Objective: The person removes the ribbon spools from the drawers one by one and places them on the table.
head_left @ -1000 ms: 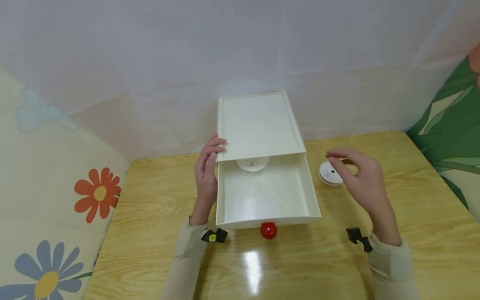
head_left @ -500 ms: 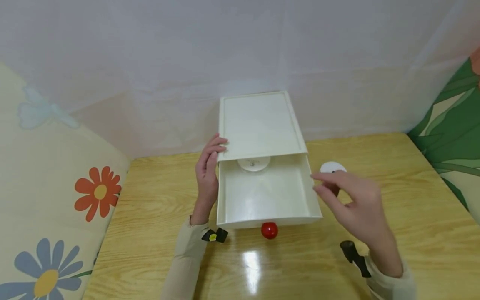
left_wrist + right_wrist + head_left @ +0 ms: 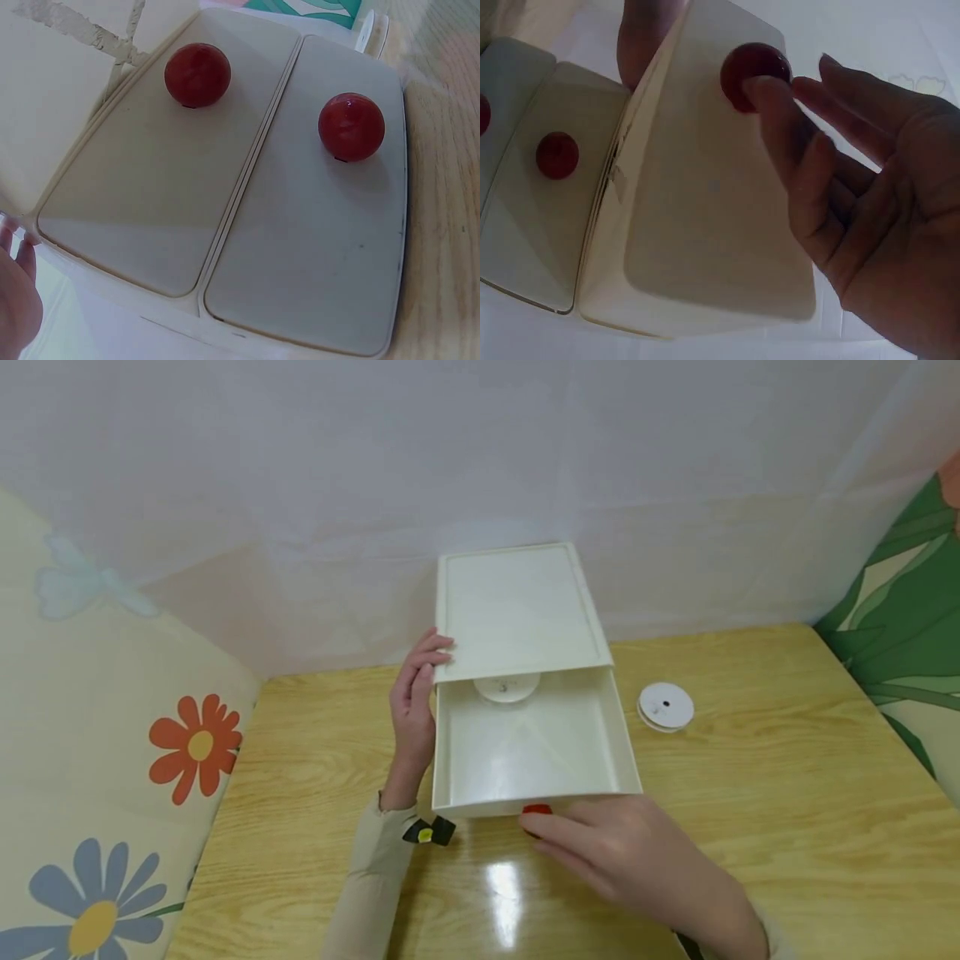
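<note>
A white drawer cabinet (image 3: 521,606) stands on the table with its top drawer (image 3: 532,764) pulled out. Under the cabinet's top, at the back of that drawer, a round white spool (image 3: 508,689) partly shows. My left hand (image 3: 412,714) rests along the cabinet's left side, fingertips on the top edge. At the drawer's front, the fingers of my right hand (image 3: 637,860) touch its red ball knob (image 3: 536,809). The right wrist view shows a fingertip against this knob (image 3: 751,64), the other fingers loosely bent. Two lower drawer fronts bear red knobs (image 3: 351,127).
A second white spool (image 3: 666,705) lies on the wooden table (image 3: 322,760), right of the cabinet. A pale cloth wall (image 3: 337,485) rises behind. Flower-patterned panels (image 3: 90,735) stand at both sides.
My right hand has moved from beside the spool on the table, down and left, to the open drawer's knob. The left hand, cabinet and drawer look unchanged.
</note>
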### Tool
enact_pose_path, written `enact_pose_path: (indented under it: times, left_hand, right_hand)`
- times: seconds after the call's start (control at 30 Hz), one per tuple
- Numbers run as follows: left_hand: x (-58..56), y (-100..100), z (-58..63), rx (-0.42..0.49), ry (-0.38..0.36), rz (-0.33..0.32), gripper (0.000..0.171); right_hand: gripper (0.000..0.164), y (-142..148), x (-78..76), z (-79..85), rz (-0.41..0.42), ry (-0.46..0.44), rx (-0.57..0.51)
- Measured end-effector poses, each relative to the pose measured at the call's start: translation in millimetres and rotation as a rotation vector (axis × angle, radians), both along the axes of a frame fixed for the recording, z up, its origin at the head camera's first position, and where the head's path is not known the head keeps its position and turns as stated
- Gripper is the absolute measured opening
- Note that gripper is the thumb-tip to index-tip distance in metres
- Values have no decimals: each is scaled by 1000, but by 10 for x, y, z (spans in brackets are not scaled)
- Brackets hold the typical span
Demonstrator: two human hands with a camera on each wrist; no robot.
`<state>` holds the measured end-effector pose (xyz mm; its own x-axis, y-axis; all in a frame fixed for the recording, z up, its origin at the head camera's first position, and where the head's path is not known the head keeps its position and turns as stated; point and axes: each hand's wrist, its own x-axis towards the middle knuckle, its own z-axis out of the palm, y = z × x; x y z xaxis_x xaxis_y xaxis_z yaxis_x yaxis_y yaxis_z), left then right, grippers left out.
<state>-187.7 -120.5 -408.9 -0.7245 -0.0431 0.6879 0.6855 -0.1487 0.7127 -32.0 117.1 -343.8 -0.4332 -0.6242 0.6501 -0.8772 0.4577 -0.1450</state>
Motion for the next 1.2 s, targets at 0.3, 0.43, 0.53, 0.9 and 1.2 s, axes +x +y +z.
enact_pose_path:
  times: [0.3,0.43,0.53,0.9,1.2]
  left_hand:
    - [20,-17,-6,-3,-5,2,35]
    - [20,-15,-3,1,-4,2,34]
    - [18,-18,0,4,-2,5,34]
    - [-3,-34,-16,1,-3,6,33]
    - [-14,-8,-32,-11,5,3,31]
  right_hand:
    - [46,-142,34,-86,-83,8,76]
    - [42,-119,77,-71,-58,-18,88]
    - [40,-112,112,-51,-46,-32,109]
    - [29,59,199,118,24,-228,23]
    - [31,246,-76,325,37,-210,-216]
